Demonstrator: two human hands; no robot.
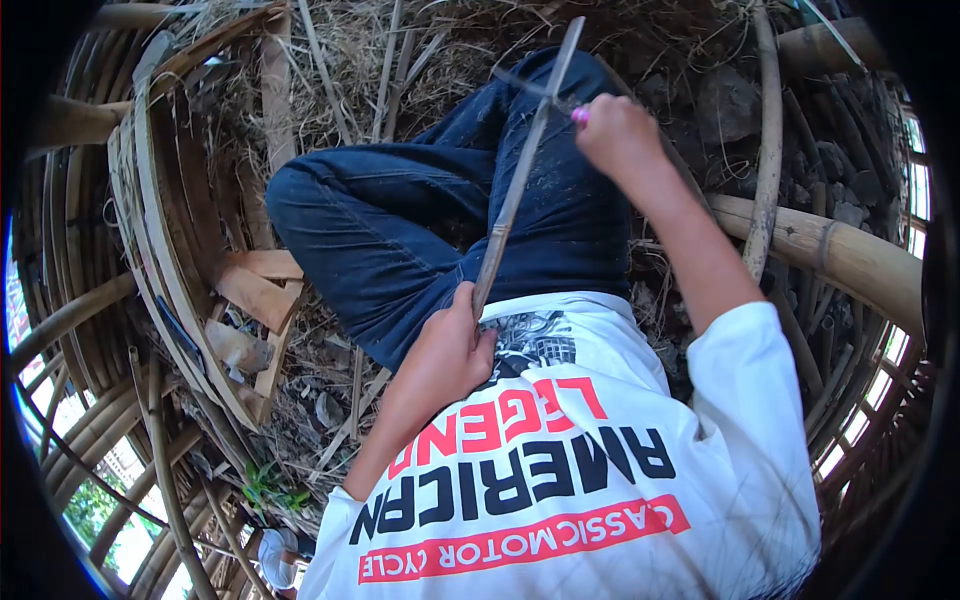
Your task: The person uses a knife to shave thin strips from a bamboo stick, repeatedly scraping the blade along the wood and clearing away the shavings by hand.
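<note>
A long, narrow bamboo strip (519, 180) slants over my lap, its far end beyond my right leg. The near end is in my left hand (448, 345), fingers closed round it in front of my shirt. My right hand (618, 135) grips a knife by its pink handle (580, 115), most of which is hidden in the fist. The thin knife blade (522, 82) points left and crosses the strip close to its far end. Beneath the strip are my folded legs in dark blue jeans (390, 210), with pale specks on the cloth.
On the left stands a frame of bent split bamboo (150, 230) with wooden blocks (255, 290) in it. A thick bamboo pole (830, 245) lies at the right, near stones (727, 105). Dry straw (440, 25) covers the ground ahead. Another person (277, 560) shows at the lower left.
</note>
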